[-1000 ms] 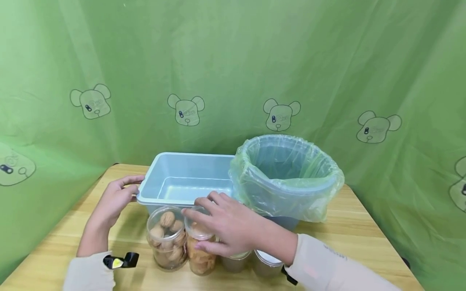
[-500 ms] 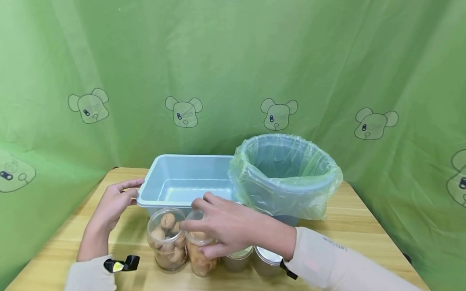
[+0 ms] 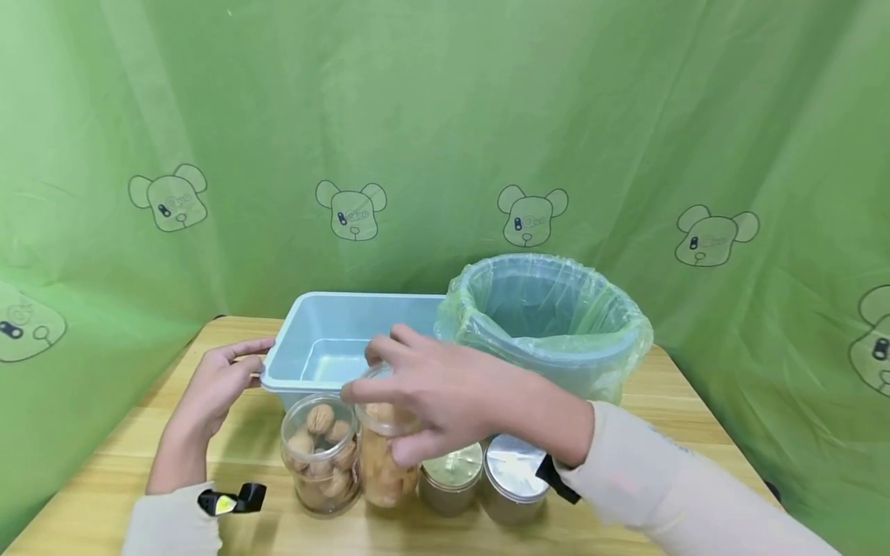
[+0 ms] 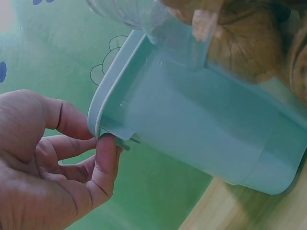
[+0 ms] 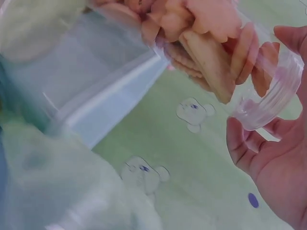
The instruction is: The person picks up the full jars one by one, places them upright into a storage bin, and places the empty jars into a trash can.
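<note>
At the left end of the light-blue plastic basin, my left hand pinches the rim between thumb and fingers, as the left wrist view shows close up. My right hand grips the top of a clear plastic jar from above, fingers and thumb around its rim. Orange-brown ridged snack pieces fill much of this jar, which is upright in front of the basin. Just left of it stands a clear jar of walnuts, with no lid on it.
Two short containers with shiny lids, one gold-toned and one silver, stand right of the snack jar. Behind them is a bin lined with a green plastic bag. A green curtain hangs behind the wooden table.
My right hand has raised the snack jar slightly and moved it away from me, uncovering more of the two lidded containers. My left hand stays at the basin's rim.
</note>
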Available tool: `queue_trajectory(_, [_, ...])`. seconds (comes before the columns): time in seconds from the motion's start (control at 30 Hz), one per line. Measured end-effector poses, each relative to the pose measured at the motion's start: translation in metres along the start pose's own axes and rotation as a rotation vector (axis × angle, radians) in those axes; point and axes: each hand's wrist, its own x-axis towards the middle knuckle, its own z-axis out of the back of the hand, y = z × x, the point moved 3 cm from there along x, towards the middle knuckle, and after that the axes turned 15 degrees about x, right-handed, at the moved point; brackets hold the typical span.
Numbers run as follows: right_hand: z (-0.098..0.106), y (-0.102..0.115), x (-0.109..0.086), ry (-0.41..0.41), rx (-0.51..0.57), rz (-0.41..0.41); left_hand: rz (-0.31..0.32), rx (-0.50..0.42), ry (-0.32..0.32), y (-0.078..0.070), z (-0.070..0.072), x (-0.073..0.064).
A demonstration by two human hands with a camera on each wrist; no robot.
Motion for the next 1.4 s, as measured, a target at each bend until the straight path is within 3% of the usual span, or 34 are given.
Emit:
queue_trajectory(0.23, [0.032, 0.001, 0.008, 0.0, 0.002, -0.013, 0.006, 0.021, -0.005, 0.002, 0.0, 0.0])
queue_trajectory(0.6, [0.064, -0.009, 0.023, 0.02, 0.0, -0.083, 0.016, 0.033, -0.025, 0.001, 0.0, -0.003])
queue_trajectory(0.87, [0.072, -0.027, 0.03, -0.005, -0.01, -0.151, 0.013, 0.04, -0.021, 0.001, -0.002, -0.003])
queue_trajectory(1.4, [0.072, -0.064, 0.052, -0.04, -0.039, -0.385, -0.003, 0.034, -0.027, -0.002, -0.002, -0.002])
